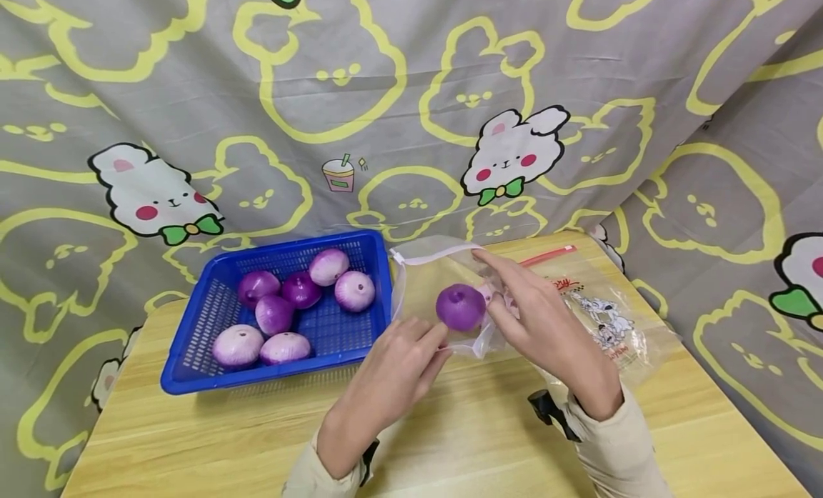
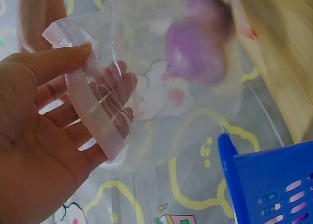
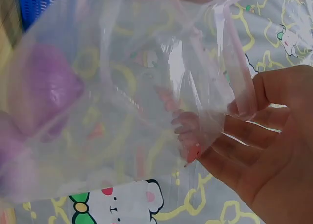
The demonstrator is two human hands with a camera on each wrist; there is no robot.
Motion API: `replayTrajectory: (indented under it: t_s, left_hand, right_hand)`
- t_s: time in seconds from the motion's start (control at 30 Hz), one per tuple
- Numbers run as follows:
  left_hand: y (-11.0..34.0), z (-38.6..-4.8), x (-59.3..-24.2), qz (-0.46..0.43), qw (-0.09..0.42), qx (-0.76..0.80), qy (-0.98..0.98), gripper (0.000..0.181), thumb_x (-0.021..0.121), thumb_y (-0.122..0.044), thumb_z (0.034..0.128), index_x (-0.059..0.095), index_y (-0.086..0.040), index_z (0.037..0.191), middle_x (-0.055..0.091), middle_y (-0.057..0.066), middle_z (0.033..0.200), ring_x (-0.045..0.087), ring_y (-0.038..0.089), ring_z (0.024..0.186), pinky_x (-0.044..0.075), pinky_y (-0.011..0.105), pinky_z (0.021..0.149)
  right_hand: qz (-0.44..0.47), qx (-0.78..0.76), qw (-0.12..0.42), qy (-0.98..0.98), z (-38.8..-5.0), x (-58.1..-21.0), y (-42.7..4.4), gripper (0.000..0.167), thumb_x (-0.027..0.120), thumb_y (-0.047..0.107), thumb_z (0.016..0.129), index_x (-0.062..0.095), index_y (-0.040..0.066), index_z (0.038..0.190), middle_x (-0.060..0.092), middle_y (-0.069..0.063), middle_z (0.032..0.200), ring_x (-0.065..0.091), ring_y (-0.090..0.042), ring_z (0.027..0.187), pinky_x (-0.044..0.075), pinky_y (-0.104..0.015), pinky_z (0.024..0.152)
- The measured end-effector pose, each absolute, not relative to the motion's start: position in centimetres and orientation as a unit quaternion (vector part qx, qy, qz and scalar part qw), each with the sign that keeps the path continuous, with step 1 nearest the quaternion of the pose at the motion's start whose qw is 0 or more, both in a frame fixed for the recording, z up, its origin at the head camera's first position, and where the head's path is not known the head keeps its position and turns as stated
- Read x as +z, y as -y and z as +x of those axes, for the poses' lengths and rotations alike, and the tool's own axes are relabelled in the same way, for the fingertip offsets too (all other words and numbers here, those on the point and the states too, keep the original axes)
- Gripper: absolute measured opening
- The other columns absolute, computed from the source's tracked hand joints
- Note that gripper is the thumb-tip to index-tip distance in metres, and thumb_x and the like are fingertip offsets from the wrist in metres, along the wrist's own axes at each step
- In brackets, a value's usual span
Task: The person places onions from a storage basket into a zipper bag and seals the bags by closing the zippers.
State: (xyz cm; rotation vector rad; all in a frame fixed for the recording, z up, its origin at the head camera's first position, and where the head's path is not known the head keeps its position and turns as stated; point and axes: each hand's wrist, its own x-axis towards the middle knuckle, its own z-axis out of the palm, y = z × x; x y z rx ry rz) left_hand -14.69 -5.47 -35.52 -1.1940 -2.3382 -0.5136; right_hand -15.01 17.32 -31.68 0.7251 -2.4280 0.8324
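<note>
A clear zip bag (image 1: 414, 287) is held up over the table with its mouth spread apart. My left hand (image 1: 395, 369) pinches the near side of its rim, the thumb on one face and the fingers behind the film, as the left wrist view shows. On the right side, my right hand (image 1: 536, 316) grips the rim between thumb and fingers. Inside the bag lies a purple onion (image 1: 460, 307). Through the film in the left wrist view, two onions (image 2: 193, 53) show, blurred and touching. The bag's white slider (image 1: 398, 256) sits at its left corner.
Left of the bag stands a blue plastic basket (image 1: 379, 269) with several purple and pale onions (image 1: 355, 291). A second clear bag (image 1: 633, 334), with a red zip and printed dogs, lies to the right. Behind the wooden table (image 1: 212, 441) hangs a patterned grey curtain (image 1: 411, 76).
</note>
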Motion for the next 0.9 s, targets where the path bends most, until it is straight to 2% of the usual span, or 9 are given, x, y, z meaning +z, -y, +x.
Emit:
replayTrajectory:
  t_s: [0.1, 0.2, 0.33, 0.5, 0.6, 0.77, 0.9]
  left_hand:
    - [5.3, -14.9, -35.7, -0.430, 0.230, -0.188, 0.852, 0.010, 0.071, -0.014, 0.0916, 0.062, -0.013, 0.087, 0.056, -0.004, 0.076, 0.052, 0.015, 0.070, 0.043, 0.030, 0.065]
    - [5.2, -15.1, -36.0, -0.428, 0.232, -0.184, 0.854, 0.008, 0.070, -0.014, 0.0923, 0.064, -0.012, 0.088, 0.058, -0.004, 0.078, 0.054, 0.016, 0.071, 0.043, 0.030, 0.065]
    - [5.2, -15.1, -36.1, -0.423, 0.230, -0.178, 0.858, 0.008, 0.071, -0.019, 0.0928, 0.066, -0.012, 0.093, 0.061, -0.003, 0.083, 0.057, 0.016, 0.077, 0.046, 0.032, 0.069]
    - [5.5, -14.6, -35.4, -0.417, 0.223, -0.188, 0.861, 0.018, 0.070, -0.026, 0.0937, 0.066, -0.012, 0.104, 0.064, 0.000, 0.099, 0.060, 0.018, 0.093, 0.051, 0.034, 0.083]
    - [5.8, -14.3, -34.8, -0.413, 0.234, -0.198, 0.858, 0.019, 0.068, -0.027, 0.0948, 0.065, -0.011, 0.106, 0.064, 0.002, 0.106, 0.060, 0.018, 0.100, 0.051, 0.035, 0.087]
    - [6.7, -14.2, -33.9, -0.399, 0.255, -0.211, 0.855, 0.019, 0.066, -0.026, 0.0961, 0.066, -0.009, 0.106, 0.065, 0.003, 0.109, 0.061, 0.019, 0.105, 0.051, 0.036, 0.089]
    - [8.0, -14.4, -33.1, -0.379, 0.258, -0.236, 0.857, 0.019, 0.064, -0.024, 0.0970, 0.066, -0.008, 0.108, 0.065, 0.004, 0.111, 0.061, 0.021, 0.108, 0.048, 0.038, 0.096]
  right_hand:
    - [0.259, 0.306, 0.244, 0.883, -14.9, -31.6, -17.3, 0.058, 0.060, 0.003, 0.092, 0.047, 0.009, 0.148, 0.058, -0.011, 0.139, 0.063, -0.021, 0.110, 0.053, -0.039, 0.089]
    - [0.257, 0.311, 0.248, 0.881, -14.9, -31.7, -17.2, 0.056, 0.062, 0.004, 0.093, 0.048, 0.008, 0.147, 0.056, -0.012, 0.142, 0.056, -0.028, 0.127, 0.048, -0.046, 0.100]
    - [0.260, 0.307, 0.250, 0.881, -15.3, -31.9, -17.3, 0.059, 0.063, 0.002, 0.093, 0.045, 0.006, 0.149, 0.056, -0.014, 0.142, 0.056, -0.030, 0.127, 0.047, -0.047, 0.101]
    - [0.259, 0.300, 0.248, 0.884, -15.5, -32.1, -17.4, 0.062, 0.062, -0.001, 0.093, 0.040, 0.005, 0.151, 0.053, -0.016, 0.144, 0.055, -0.031, 0.128, 0.048, -0.048, 0.100]
    - [0.256, 0.299, 0.247, 0.885, -15.4, -32.1, -17.5, 0.062, 0.061, -0.002, 0.093, 0.040, 0.005, 0.151, 0.051, -0.015, 0.146, 0.054, -0.031, 0.129, 0.047, -0.048, 0.102]
    - [0.250, 0.302, 0.245, 0.887, -15.3, -32.0, -17.4, 0.064, 0.061, -0.003, 0.094, 0.038, 0.006, 0.152, 0.049, -0.014, 0.148, 0.052, -0.032, 0.131, 0.045, -0.048, 0.104]
    - [0.249, 0.302, 0.244, 0.887, -15.3, -31.9, -17.3, 0.064, 0.060, -0.003, 0.094, 0.037, 0.006, 0.153, 0.048, -0.015, 0.149, 0.051, -0.033, 0.132, 0.044, -0.049, 0.104]
